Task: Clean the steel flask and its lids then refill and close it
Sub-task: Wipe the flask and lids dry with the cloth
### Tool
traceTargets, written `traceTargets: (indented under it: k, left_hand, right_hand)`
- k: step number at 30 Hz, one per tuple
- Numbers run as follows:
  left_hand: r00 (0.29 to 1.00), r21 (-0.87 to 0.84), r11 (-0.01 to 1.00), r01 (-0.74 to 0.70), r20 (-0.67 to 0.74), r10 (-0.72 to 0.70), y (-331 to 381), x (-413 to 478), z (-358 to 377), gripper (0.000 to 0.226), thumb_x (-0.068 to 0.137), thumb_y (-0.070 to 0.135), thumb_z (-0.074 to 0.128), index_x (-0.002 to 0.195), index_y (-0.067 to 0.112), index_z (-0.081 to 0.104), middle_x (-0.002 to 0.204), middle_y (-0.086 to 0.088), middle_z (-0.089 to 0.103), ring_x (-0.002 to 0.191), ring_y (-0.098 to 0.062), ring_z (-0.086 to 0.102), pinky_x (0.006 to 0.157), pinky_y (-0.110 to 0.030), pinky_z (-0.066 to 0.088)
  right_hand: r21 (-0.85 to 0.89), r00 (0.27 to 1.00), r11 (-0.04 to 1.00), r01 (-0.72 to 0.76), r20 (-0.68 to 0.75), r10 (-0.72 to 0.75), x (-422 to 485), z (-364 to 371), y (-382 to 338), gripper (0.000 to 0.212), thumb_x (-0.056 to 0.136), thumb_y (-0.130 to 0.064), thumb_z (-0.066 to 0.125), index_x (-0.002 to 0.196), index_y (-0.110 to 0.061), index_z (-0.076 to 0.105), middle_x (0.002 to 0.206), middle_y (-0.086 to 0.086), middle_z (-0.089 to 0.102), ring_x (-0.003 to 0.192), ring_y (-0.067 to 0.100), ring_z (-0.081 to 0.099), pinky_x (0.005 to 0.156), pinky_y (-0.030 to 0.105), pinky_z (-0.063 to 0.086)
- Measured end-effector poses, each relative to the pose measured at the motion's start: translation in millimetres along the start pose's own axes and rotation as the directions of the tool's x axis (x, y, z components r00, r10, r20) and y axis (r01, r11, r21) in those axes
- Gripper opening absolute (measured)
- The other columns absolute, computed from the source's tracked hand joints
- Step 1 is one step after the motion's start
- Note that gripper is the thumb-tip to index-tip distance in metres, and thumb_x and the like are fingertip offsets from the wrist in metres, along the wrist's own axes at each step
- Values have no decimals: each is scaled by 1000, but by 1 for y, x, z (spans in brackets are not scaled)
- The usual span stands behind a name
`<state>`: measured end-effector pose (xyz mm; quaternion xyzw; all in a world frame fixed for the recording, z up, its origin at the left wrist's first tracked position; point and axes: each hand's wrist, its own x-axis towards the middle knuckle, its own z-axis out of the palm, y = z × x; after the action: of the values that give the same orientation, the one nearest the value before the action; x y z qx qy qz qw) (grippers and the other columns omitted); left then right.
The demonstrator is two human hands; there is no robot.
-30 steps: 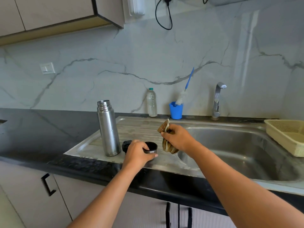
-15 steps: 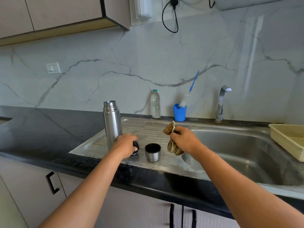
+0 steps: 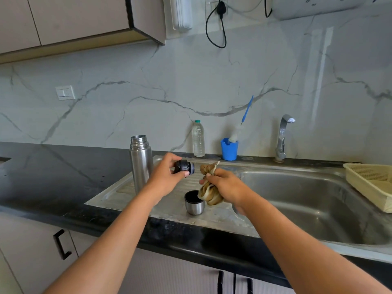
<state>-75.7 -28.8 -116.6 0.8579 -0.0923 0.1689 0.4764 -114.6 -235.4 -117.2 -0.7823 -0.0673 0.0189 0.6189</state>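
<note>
**Clerk:** First entry, far left?
**Checker:** Black counter point(image 3: 53, 177), with a steel drainboard point(image 3: 118, 194) set into it.

**Clerk:** The flask?
**Checker:** Steel flask point(image 3: 141, 162), upright, mouth uncovered, standing at the drainboard's left side.

**Clerk:** Left hand?
**Checker:** Left hand point(image 3: 164, 177), raised just right of the flask. Its thumb and fingers grip the black stopper lid point(image 3: 185, 167), which is turned on its side and clear of the surface.

**Clerk:** Below that?
**Checker:** Steel cup lid point(image 3: 194, 203), mouth up on the drainboard near the front edge. At the wall behind it stands a clear water bottle point(image 3: 198, 139).

**Clerk:** Right hand?
**Checker:** Right hand point(image 3: 226, 183), clenched round a bunched brown cloth point(image 3: 209, 192). The cloth's lower end hangs at the cup lid's rim; I cannot tell whether they touch.

**Clerk:** Remainder?
**Checker:** Blue holder point(image 3: 229, 149) with a blue-handled brush point(image 3: 247, 110) in it, then the tap point(image 3: 283, 136), the sink basin point(image 3: 297, 198), and a cream basket point(image 3: 369, 183) at the basin's right edge.
</note>
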Motion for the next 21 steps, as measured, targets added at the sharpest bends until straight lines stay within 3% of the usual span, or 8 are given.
traceTargets:
  k: [3,5,9,12,16,21]
  left_hand:
    - [999,-26,999,-39,-2,39,9,-6,11,42,86,25,84,112,38,54,125,7,65,111,-16,66,102,-46,54]
    - [998,-54,997,-61,-4,61,11,-8,15,41,85,26,86,106,41,54,124,7,65,107,-15,68,101,-47,55]
    - [992,-102,987,-120,17,123,12,-13,17,45,81,19,88,102,40,54,124,9,66,106,-11,70,101,-47,56]
    - [985,-109,980,-167,28,171,11,-16,17,45,80,14,89,100,35,55,124,13,66,106,-9,69,100,-43,56]
    - [967,-115,962,-247,37,252,11,-20,21,46,80,-2,84,100,30,59,124,16,64,115,1,63,100,-32,58]
    - [929,35,935,-352,137,344,7,-22,22,45,87,3,80,106,36,58,139,14,59,127,-10,61,107,-32,53]
  right_hand:
    - [-98,997,992,81,25,-79,-4,9,-4,26,109,-28,45,113,-16,68,103,2,75,89,11,70,74,21,56]
    - [-179,992,975,128,12,-128,-5,11,-6,26,109,-30,43,112,-16,66,96,4,70,88,14,66,84,30,56]
    - [-210,992,970,123,24,-121,-6,6,-9,28,109,-35,41,114,-19,64,109,6,72,104,21,67,99,37,52]
    - [-251,992,960,128,18,-127,-8,0,-12,32,108,-39,42,103,-17,64,102,7,70,95,19,65,95,38,50]
    - [-347,999,937,53,24,-47,-4,-9,-17,39,108,-42,42,81,-18,57,76,0,58,71,14,54,76,31,47]
    - [-311,999,950,-28,29,39,-4,-22,-13,39,106,-47,44,85,-19,63,79,2,65,74,15,60,81,31,49]
